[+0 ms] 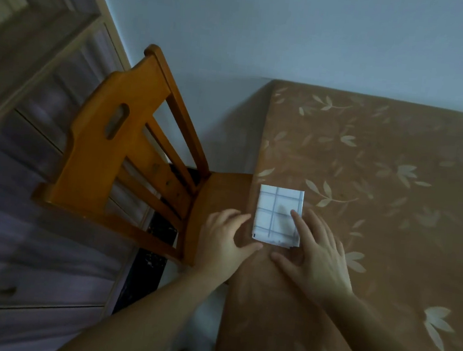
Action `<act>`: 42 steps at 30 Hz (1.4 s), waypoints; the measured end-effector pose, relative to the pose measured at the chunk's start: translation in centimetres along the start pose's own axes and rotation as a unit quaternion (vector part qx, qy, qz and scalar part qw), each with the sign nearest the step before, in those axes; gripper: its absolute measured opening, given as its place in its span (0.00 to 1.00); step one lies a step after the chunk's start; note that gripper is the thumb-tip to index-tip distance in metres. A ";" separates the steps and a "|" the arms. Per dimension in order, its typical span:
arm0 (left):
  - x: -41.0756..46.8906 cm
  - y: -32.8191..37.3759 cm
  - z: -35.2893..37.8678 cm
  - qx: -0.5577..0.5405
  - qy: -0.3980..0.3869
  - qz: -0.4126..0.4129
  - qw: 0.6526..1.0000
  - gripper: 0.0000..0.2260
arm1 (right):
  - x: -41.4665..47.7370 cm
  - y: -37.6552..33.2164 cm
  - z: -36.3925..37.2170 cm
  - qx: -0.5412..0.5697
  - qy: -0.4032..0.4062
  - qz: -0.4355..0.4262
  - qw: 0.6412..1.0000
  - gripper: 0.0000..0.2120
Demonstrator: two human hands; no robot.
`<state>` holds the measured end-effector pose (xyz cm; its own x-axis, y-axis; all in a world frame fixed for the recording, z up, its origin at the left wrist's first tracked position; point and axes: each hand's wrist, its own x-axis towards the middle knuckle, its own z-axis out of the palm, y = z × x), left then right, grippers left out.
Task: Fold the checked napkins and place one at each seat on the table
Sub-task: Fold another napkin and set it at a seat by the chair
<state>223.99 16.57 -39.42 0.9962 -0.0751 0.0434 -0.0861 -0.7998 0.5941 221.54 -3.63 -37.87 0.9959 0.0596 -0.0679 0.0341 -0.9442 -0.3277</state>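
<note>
A folded white napkin with thin blue checks lies flat near the left edge of the table, in front of the wooden chair. My right hand lies spread on the table, its forefinger reaching onto the napkin's right side. My left hand rests open just left of the napkin at the table's edge, fingertips close to the napkin's left border. Neither hand grips anything.
The table wears a brown cloth with pale leaf prints and stands against a light blue wall. The chair's seat is tucked under the table's left edge. A purple drawer cabinet stands at left.
</note>
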 end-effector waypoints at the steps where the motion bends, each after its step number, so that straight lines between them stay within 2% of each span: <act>1: 0.2 0.0 0.2 -0.001 0.004 0.005 1.000 0.27 | 0.1 0.2 0.4 -0.017 -0.005 -0.012 1.000 0.40; 6: 0.9 0.0 0.7 -0.011 0.018 0.012 1.000 0.22 | 0.8 0.4 1.1 -0.029 0.015 -0.011 0.999 0.34; 14: 2.0 0.0 1.0 -0.045 0.037 -0.002 0.998 0.19 | 3.1 0.0 1.4 -0.014 0.022 -0.005 1.000 0.33; 19: 2.7 0.3 0.9 -0.112 0.048 0.002 0.993 0.15 | 4.6 -0.3 1.3 0.000 0.025 -0.007 1.000 0.33; 27: 3.3 0.4 0.7 -0.124 0.049 0.013 0.991 0.19 | 5.5 -0.5 1.0 0.001 0.010 -0.005 1.000 0.30; 42: 4.0 0.0 0.9 -0.101 0.043 0.017 0.994 0.17 | 5.6 -0.7 1.3 -0.009 0.021 -0.001 1.000 0.31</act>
<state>227.94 15.75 -40.04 0.9907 -0.0427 0.1292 -0.1250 -0.6612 0.7397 226.99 -2.20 -39.22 0.9985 0.0474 -0.0270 0.0366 -0.9498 -0.3106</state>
